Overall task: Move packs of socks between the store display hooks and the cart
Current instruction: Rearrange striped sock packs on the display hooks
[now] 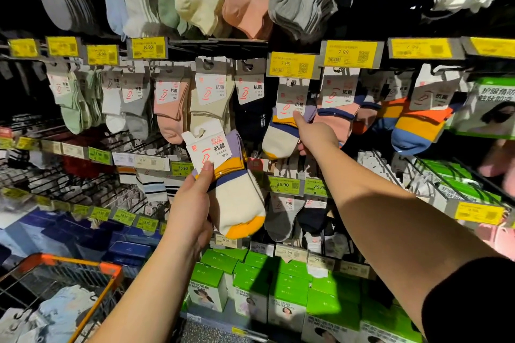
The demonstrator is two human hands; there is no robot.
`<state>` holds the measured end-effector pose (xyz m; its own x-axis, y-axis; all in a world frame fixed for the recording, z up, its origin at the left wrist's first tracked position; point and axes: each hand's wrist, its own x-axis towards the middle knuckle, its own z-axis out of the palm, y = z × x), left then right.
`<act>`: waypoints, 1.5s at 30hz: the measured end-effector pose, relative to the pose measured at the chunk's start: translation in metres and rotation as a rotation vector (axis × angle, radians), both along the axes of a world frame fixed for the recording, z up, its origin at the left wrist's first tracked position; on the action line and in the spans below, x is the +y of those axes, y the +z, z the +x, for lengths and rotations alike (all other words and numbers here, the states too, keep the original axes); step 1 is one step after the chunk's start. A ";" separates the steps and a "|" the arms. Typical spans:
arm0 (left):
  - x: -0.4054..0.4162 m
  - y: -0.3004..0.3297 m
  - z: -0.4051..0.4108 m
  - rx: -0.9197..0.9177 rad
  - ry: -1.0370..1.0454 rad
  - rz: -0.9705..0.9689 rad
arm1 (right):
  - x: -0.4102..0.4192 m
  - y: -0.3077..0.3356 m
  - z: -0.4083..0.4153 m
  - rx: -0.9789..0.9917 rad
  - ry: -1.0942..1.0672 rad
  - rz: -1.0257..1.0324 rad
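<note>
- Nearest my view, both bare forearms reach up toward the display; the orange-rimmed cart sits at lower left with pale sock packs already lying in it.
- My left hand grips a sock pack off the hooks, thumb pressed on the white card header, fingers curled behind the cream, purple and yellow socks.
- That pack looks light and floppy. I judge the stiff card header the best place to hold it, since the knit below would sag and slide.
- A matching hanging pack is on its display hook under a 7.99 price tag, just right of the held one.
- My right hand is on that hanging pack, thumb pointing up against the card's lower edge; the other fingers are hidden behind the socks, so it seems a pinch, though I cannot tell how firm.
- Lifting the header's cut-out hole clear of the hook calls for a straight pull outward, or the card may tear.
</note>
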<state>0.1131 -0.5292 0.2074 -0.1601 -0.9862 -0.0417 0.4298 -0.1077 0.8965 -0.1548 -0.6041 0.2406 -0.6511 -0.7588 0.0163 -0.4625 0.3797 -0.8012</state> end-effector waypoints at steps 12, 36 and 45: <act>-0.004 -0.003 -0.009 -0.014 -0.044 -0.004 | 0.079 -0.036 0.042 -0.196 0.262 -0.205; 0.005 -0.013 -0.028 -0.122 0.031 -0.085 | 0.105 -0.053 0.099 -0.636 0.537 -0.559; -0.005 -0.010 -0.016 -0.106 0.160 -0.109 | 0.094 -0.022 0.048 -0.680 0.367 -0.646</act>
